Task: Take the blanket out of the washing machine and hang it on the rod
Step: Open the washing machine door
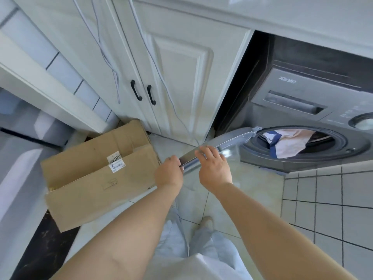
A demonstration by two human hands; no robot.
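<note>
Both hands on washer door, swung wide for access: left hand grip pinching its edge, right hand fingers spread on top. Blanket bunched in drum mouth.

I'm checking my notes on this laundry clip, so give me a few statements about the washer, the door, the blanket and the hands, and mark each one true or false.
1. The washer door is open. True.
2. The blanket already lies on the floor. False: it is in the drum of the washer, hanging partly over the opening.
3. Both hands are on the door's edge. True: the left hand grips it and the right hand rests fingers on it.
4. The cardboard box stands right of the washer. False: it lies on the floor to the left, before the cabinet.
5. The right hand holds the blanket. False: it touches only the door.
</note>
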